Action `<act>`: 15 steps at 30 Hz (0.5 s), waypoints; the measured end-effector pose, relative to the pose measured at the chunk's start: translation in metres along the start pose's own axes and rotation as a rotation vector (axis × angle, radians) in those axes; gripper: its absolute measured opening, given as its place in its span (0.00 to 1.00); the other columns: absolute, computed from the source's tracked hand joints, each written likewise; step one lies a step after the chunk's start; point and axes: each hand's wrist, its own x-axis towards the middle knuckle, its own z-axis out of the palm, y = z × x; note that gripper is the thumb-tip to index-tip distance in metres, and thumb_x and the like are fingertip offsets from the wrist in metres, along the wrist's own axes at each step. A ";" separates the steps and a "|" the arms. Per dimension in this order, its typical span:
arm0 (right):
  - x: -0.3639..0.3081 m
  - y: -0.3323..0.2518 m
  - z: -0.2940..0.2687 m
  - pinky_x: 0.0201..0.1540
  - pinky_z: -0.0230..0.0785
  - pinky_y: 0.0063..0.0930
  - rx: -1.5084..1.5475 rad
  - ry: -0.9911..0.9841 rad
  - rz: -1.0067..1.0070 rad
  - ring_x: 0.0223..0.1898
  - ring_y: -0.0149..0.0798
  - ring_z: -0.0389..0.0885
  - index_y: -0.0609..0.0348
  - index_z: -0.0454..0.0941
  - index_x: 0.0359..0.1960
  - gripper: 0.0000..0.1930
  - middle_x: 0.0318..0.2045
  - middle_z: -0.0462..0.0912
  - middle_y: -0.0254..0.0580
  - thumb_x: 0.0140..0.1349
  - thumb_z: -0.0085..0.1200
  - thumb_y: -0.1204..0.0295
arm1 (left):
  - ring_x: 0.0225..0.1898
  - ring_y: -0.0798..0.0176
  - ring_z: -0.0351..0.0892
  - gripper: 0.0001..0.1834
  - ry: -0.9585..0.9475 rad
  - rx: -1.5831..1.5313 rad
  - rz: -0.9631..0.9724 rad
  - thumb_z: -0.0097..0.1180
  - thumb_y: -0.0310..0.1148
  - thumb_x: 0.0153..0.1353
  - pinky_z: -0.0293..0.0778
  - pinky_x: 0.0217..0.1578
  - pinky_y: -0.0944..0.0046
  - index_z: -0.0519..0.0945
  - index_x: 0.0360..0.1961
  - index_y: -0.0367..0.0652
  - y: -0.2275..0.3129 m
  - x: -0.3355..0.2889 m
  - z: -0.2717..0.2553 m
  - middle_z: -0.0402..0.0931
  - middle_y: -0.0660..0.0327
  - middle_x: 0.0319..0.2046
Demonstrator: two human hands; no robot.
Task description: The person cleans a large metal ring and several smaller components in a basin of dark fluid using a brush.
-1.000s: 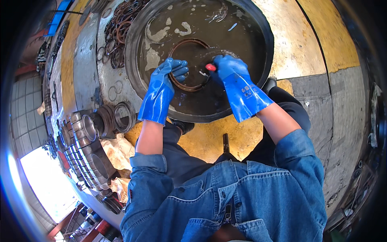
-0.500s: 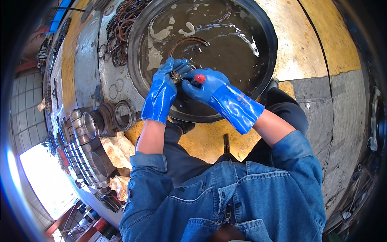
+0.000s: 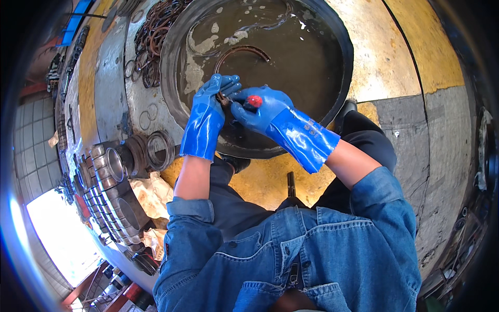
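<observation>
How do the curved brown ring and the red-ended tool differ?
The curved brown ring shows a long arc; the red-ended tool shows mainly its red end. The blue-gloved left hand holds the ring; the blue-gloved right hand grips the tool. Both are held.

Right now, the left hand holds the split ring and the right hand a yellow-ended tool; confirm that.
Wrong colour: the head view shows the right hand holding a red-ended tool; the left hand does hold the split ring.
</observation>
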 end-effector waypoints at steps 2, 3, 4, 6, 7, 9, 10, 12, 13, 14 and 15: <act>-0.004 0.020 0.008 0.45 0.80 0.47 -0.199 -0.037 0.039 0.41 0.56 0.87 0.51 0.86 0.41 0.17 0.37 0.88 0.51 0.65 0.57 0.53 | 0.53 0.46 0.85 0.22 0.039 -0.012 -0.034 0.56 0.43 0.74 0.80 0.54 0.51 0.82 0.52 0.32 0.007 -0.005 0.011 0.83 0.44 0.54; -0.006 0.025 0.007 0.45 0.81 0.46 -0.298 -0.058 0.053 0.40 0.56 0.88 0.51 0.87 0.42 0.16 0.37 0.88 0.50 0.65 0.58 0.54 | 0.53 0.46 0.85 0.21 0.036 0.002 -0.040 0.56 0.43 0.74 0.81 0.54 0.51 0.82 0.51 0.32 0.011 -0.007 0.012 0.83 0.43 0.53; -0.008 0.032 0.004 0.45 0.80 0.47 -0.254 -0.038 0.053 0.41 0.57 0.87 0.50 0.87 0.39 0.16 0.36 0.88 0.53 0.65 0.58 0.53 | 0.52 0.46 0.85 0.21 0.033 0.016 -0.046 0.56 0.43 0.74 0.81 0.54 0.51 0.82 0.51 0.32 0.014 -0.009 0.013 0.83 0.43 0.53; -0.001 0.022 -0.010 0.46 0.81 0.47 -0.399 -0.120 0.178 0.42 0.57 0.87 0.50 0.87 0.39 0.16 0.37 0.88 0.53 0.65 0.57 0.53 | 0.52 0.46 0.85 0.21 0.034 0.025 -0.039 0.57 0.42 0.73 0.81 0.55 0.50 0.82 0.51 0.32 0.017 -0.012 0.008 0.83 0.43 0.53; 0.002 0.016 -0.018 0.46 0.81 0.47 -0.472 -0.161 0.240 0.42 0.57 0.87 0.50 0.87 0.39 0.16 0.38 0.88 0.53 0.65 0.57 0.53 | 0.52 0.46 0.85 0.21 0.035 0.029 -0.035 0.57 0.42 0.73 0.81 0.55 0.50 0.82 0.51 0.31 0.019 -0.014 0.006 0.83 0.43 0.52; -0.001 0.012 -0.025 0.46 0.81 0.45 -0.314 -0.088 0.180 0.43 0.57 0.87 0.51 0.87 0.42 0.17 0.40 0.88 0.52 0.65 0.57 0.53 | 0.53 0.45 0.85 0.21 0.043 0.032 -0.032 0.57 0.42 0.73 0.81 0.55 0.49 0.82 0.51 0.31 0.018 -0.014 0.007 0.83 0.42 0.53; -0.002 0.009 -0.025 0.45 0.80 0.46 -0.174 -0.065 0.135 0.41 0.57 0.86 0.52 0.87 0.41 0.17 0.39 0.88 0.52 0.65 0.56 0.53 | 0.53 0.45 0.85 0.21 0.048 0.034 -0.030 0.57 0.42 0.73 0.81 0.55 0.49 0.82 0.51 0.31 0.018 -0.014 0.007 0.83 0.42 0.53; -0.006 -0.011 -0.023 0.44 0.79 0.47 0.074 0.007 0.031 0.39 0.59 0.85 0.53 0.85 0.40 0.18 0.36 0.87 0.54 0.64 0.56 0.51 | 0.53 0.45 0.85 0.21 -0.002 0.034 0.013 0.58 0.42 0.73 0.81 0.55 0.49 0.82 0.50 0.31 0.012 -0.010 0.003 0.83 0.42 0.52; -0.003 -0.011 -0.015 0.45 0.79 0.48 0.056 0.004 -0.024 0.39 0.59 0.85 0.52 0.85 0.39 0.18 0.36 0.87 0.53 0.64 0.55 0.52 | 0.53 0.44 0.85 0.21 -0.025 0.035 0.035 0.58 0.42 0.73 0.81 0.55 0.49 0.82 0.50 0.30 0.010 -0.009 0.001 0.83 0.42 0.52; -0.001 -0.009 -0.008 0.45 0.79 0.48 0.032 -0.020 -0.024 0.40 0.59 0.85 0.52 0.85 0.39 0.17 0.37 0.87 0.52 0.65 0.54 0.53 | 0.51 0.44 0.86 0.21 -0.010 0.034 0.034 0.58 0.42 0.73 0.82 0.54 0.50 0.83 0.50 0.31 0.009 -0.009 0.003 0.84 0.42 0.52; 0.000 -0.007 -0.004 0.46 0.79 0.49 0.009 -0.043 -0.024 0.40 0.59 0.85 0.52 0.86 0.39 0.17 0.38 0.87 0.52 0.65 0.54 0.54 | 0.51 0.44 0.86 0.21 0.008 0.015 0.006 0.58 0.42 0.73 0.82 0.53 0.51 0.83 0.50 0.31 0.009 -0.010 0.005 0.84 0.42 0.51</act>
